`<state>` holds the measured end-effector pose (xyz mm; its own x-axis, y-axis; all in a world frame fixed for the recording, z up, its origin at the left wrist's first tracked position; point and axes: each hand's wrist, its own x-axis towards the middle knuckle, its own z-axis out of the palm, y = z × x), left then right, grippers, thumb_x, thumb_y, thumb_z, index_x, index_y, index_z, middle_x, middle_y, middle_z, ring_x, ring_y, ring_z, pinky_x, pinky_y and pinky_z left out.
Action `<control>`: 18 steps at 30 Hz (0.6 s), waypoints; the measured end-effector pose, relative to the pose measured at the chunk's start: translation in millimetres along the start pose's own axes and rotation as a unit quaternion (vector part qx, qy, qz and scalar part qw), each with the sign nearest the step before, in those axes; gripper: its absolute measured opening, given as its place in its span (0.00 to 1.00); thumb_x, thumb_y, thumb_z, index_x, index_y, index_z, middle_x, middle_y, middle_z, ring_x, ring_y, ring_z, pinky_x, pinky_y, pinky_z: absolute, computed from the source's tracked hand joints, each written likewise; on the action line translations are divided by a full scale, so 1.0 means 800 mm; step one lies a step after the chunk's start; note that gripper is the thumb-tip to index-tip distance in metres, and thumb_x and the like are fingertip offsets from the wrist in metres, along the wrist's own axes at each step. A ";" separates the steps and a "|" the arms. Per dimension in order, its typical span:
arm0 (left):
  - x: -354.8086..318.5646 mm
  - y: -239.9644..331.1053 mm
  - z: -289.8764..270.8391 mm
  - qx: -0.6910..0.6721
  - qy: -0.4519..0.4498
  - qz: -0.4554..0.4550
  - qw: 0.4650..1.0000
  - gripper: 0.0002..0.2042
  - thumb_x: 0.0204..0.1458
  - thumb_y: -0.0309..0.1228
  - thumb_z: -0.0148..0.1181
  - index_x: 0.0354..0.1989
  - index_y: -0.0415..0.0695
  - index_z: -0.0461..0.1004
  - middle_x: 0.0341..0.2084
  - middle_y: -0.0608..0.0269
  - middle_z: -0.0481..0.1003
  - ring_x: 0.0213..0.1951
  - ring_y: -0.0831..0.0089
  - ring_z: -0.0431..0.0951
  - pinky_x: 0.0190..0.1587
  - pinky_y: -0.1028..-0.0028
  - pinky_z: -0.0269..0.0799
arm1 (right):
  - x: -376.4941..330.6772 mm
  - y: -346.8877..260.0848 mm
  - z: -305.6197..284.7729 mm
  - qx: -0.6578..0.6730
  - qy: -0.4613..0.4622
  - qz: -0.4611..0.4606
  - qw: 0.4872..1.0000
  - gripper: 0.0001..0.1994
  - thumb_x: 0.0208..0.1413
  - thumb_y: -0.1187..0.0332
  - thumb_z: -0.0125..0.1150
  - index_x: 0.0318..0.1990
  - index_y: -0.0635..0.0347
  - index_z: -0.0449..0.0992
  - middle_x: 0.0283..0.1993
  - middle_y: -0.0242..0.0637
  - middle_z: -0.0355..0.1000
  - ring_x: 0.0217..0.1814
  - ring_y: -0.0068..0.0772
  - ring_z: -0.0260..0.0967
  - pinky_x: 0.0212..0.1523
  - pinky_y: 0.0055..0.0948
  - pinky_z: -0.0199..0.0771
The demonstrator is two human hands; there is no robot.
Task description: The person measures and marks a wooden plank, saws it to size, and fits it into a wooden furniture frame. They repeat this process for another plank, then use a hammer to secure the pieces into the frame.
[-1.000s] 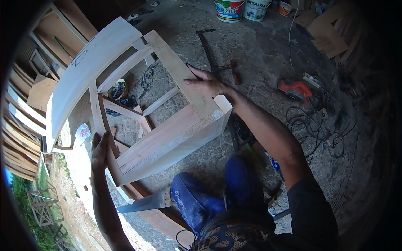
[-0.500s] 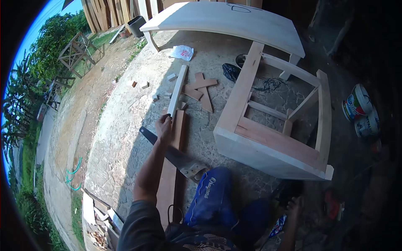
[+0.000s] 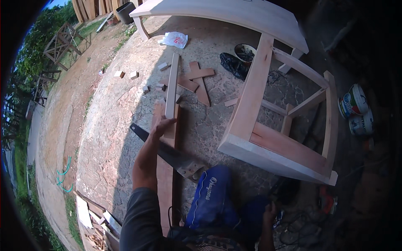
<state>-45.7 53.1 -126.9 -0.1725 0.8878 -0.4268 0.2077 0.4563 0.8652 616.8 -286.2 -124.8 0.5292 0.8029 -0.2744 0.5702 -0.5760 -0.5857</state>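
Note:
My left hand [image 3: 162, 126] is closed around the lower end of a pale wooden strip [image 3: 172, 85], which points away from me. Beneath it runs a long reddish-brown board [image 3: 165, 188]. A handsaw [image 3: 176, 157] lies slantwise across that board under my left forearm, its handle end beside my knee. In shadow by my right thigh, my right hand [image 3: 270, 212] has its fingers curled in; whatever may be in them is too dark to see.
An unfinished wooden furniture frame [image 3: 261, 85] stands at the right, a pale tabletop on legs [image 3: 217, 14] behind it. Crossed wood pieces [image 3: 200, 79], small blocks [image 3: 134, 75] and a black plastic bag [image 3: 233, 66] lie on the concrete. Paint buckets [image 3: 354, 100] stand far right.
My right hand has moved left toward my thigh, and its fingers have curled in. The left hand still holds the wooden strip, turned to a steeper angle. The whole view has shifted slightly.

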 end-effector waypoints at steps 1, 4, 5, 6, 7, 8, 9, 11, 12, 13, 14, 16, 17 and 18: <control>0.000 0.018 0.004 -0.030 0.014 -0.039 0.999 0.22 0.57 0.46 0.63 0.44 0.35 0.76 0.33 0.59 0.78 0.35 0.70 0.79 0.37 0.68 0.75 | 0.003 -0.012 0.006 0.009 0.002 -0.010 1.000 0.20 0.64 0.67 0.57 0.60 0.67 0.73 0.55 0.54 0.75 0.57 0.48 0.73 0.60 0.40 0.70; -0.072 0.099 0.076 -0.160 0.097 -0.054 0.981 0.24 0.62 0.52 0.55 0.37 0.37 0.75 0.27 0.66 0.73 0.31 0.77 0.74 0.31 0.71 0.68 | -0.023 -0.092 0.018 0.076 -0.042 -0.044 0.995 0.19 0.65 0.67 0.56 0.61 0.67 0.72 0.53 0.53 0.76 0.52 0.45 0.76 0.54 0.36 0.75; -0.096 0.089 0.087 -0.236 0.124 0.004 0.964 0.22 0.64 0.50 0.55 0.38 0.39 0.75 0.28 0.67 0.72 0.31 0.77 0.74 0.33 0.71 0.69 | -0.032 -0.156 0.019 0.075 -0.113 -0.089 0.987 0.20 0.67 0.66 0.54 0.63 0.65 0.71 0.49 0.48 0.77 0.46 0.37 0.77 0.50 0.32 0.75; -0.127 0.096 0.111 -0.324 0.116 0.017 0.939 0.19 0.64 0.47 0.55 0.40 0.39 0.74 0.29 0.66 0.73 0.31 0.76 0.74 0.35 0.71 0.71 | -0.043 -0.212 0.022 0.071 -0.170 -0.124 0.975 0.21 0.69 0.64 0.52 0.65 0.63 0.69 0.45 0.43 0.79 0.41 0.28 0.77 0.46 0.28 0.76; -0.162 0.113 0.143 -0.409 0.093 0.025 0.907 0.16 0.65 0.44 0.56 0.42 0.40 0.74 0.30 0.66 0.73 0.32 0.76 0.75 0.36 0.71 0.73 | -0.054 -0.235 0.041 0.160 -0.179 -0.168 0.956 0.21 0.70 0.62 0.51 0.65 0.62 0.69 0.42 0.41 0.80 0.39 0.29 0.78 0.44 0.28 0.77; -0.204 0.124 0.160 -0.447 0.064 0.044 0.891 0.14 0.65 0.40 0.56 0.44 0.40 0.73 0.32 0.66 0.74 0.34 0.75 0.76 0.39 0.71 0.74 | -0.060 -0.276 0.051 0.146 -0.223 -0.213 0.940 0.24 0.70 0.59 0.51 0.66 0.64 0.67 0.44 0.43 0.79 0.39 0.28 0.77 0.44 0.28 0.77; -0.242 0.135 0.175 -0.482 0.029 0.061 0.873 0.11 0.65 0.37 0.57 0.46 0.41 0.72 0.35 0.65 0.75 0.35 0.75 0.77 0.41 0.70 0.75 | -0.067 -0.311 0.061 0.230 -0.277 -0.215 0.908 0.28 0.70 0.57 0.52 0.71 0.64 0.60 0.49 0.45 0.77 0.39 0.28 0.77 0.43 0.27 0.77; -0.300 0.130 0.200 -0.505 -0.002 0.072 0.860 0.09 0.63 0.31 0.59 0.49 0.44 0.71 0.39 0.64 0.76 0.41 0.72 0.78 0.46 0.67 0.75 | -0.084 -0.367 0.077 0.432 -0.345 -0.125 0.824 0.36 0.67 0.57 0.58 0.73 0.65 0.50 0.54 0.51 0.74 0.46 0.32 0.75 0.47 0.30 0.76; -0.331 0.134 0.216 -0.504 -0.011 0.031 0.863 0.10 0.62 0.29 0.59 0.50 0.45 0.71 0.40 0.64 0.76 0.43 0.71 0.77 0.48 0.66 0.75 | -0.088 -0.372 0.086 0.462 -0.352 -0.114 0.806 0.37 0.66 0.55 0.60 0.73 0.66 0.51 0.53 0.51 0.74 0.47 0.33 0.75 0.47 0.30 0.76; -0.358 0.133 0.233 -0.504 -0.022 0.029 0.863 0.09 0.62 0.30 0.60 0.49 0.48 0.71 0.38 0.68 0.75 0.42 0.73 0.76 0.49 0.66 0.75 | -0.092 -0.378 0.090 0.493 -0.358 -0.106 0.786 0.38 0.64 0.54 0.62 0.73 0.67 0.51 0.51 0.52 0.74 0.48 0.33 0.74 0.48 0.31 0.75; -0.380 0.121 0.243 -0.487 -0.040 0.021 0.872 0.10 0.62 0.31 0.60 0.50 0.48 0.71 0.40 0.67 0.76 0.43 0.71 0.77 0.47 0.64 0.77 | -0.098 -0.380 0.081 0.435 -0.281 -0.182 0.836 0.36 0.63 0.53 0.63 0.69 0.67 0.56 0.47 0.48 0.74 0.47 0.33 0.74 0.47 0.33 0.75; -0.414 0.109 0.257 -0.463 -0.058 0.055 0.883 0.11 0.63 0.32 0.59 0.52 0.46 0.71 0.44 0.62 0.77 0.46 0.67 0.79 0.44 0.62 0.79 | -0.112 -0.365 0.076 0.428 -0.267 -0.139 0.852 0.32 0.61 0.52 0.65 0.61 0.68 0.64 0.39 0.41 0.73 0.46 0.35 0.73 0.48 0.37 0.73; -0.430 0.115 0.265 -0.443 -0.079 0.046 0.892 0.08 0.63 0.29 0.58 0.48 0.43 0.72 0.38 0.61 0.78 0.43 0.70 0.79 0.49 0.66 0.76 | -0.099 -0.343 0.081 0.418 -0.227 -0.158 0.865 0.26 0.62 0.52 0.63 0.54 0.66 0.67 0.37 0.39 0.73 0.40 0.32 0.73 0.41 0.34 0.75; -0.458 0.136 0.273 -0.397 -0.063 -0.005 0.916 0.07 0.64 0.31 0.57 0.45 0.43 0.75 0.36 0.61 0.78 0.42 0.72 0.79 0.47 0.70 0.75 | -0.087 -0.319 0.088 0.408 -0.185 -0.176 0.877 0.22 0.63 0.52 0.62 0.47 0.64 0.69 0.35 0.37 0.73 0.33 0.29 0.74 0.34 0.30 0.76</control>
<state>250.6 -208.9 66.2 -0.0471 0.9067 -0.4190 -0.5675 0.3210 0.7583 389.8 -183.9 -10.0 0.0852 0.9905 -0.1081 -0.0625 -0.1030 -0.9927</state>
